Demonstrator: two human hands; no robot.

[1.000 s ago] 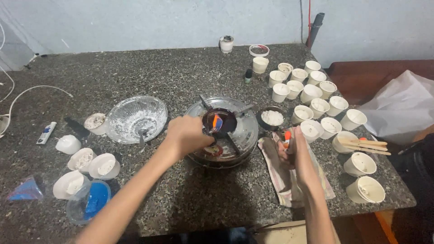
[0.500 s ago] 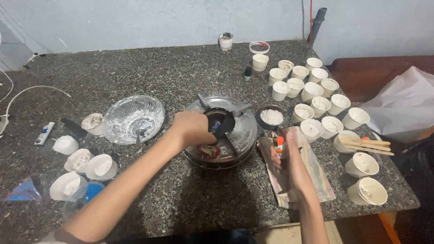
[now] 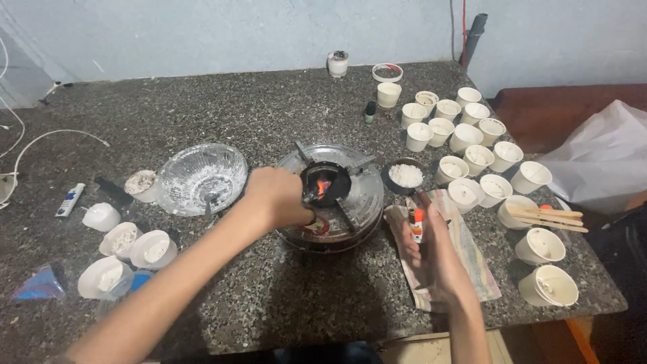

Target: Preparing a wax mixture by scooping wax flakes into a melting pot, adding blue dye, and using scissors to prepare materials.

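Observation:
A round metal burner stove (image 3: 360,195) stands mid-table with a small flame (image 3: 323,185) in its dark centre cup. My left hand (image 3: 275,197) rests against the stove's left rim, its fingers curled at the cup's edge; what they pinch is hidden. My right hand (image 3: 431,246) lies palm up over a striped cloth (image 3: 472,259) and holds a small orange and white lighter (image 3: 418,221). A dark bowl of white wax pieces (image 3: 406,175) sits just right of the stove.
Several white cups (image 3: 465,138) crowd the right side, with wooden sticks (image 3: 547,219) across one. A glass bowl (image 3: 202,176), more white cups (image 3: 151,248), a small tube (image 3: 70,199) and a white cable (image 3: 40,140) lie left. A white plastic bag (image 3: 600,158) is at the far right.
The flame showed one second ago, was almost gone half a second ago, and burns again now. My left hand slid slightly left along the rim. My right hand turned palm up with the lighter.

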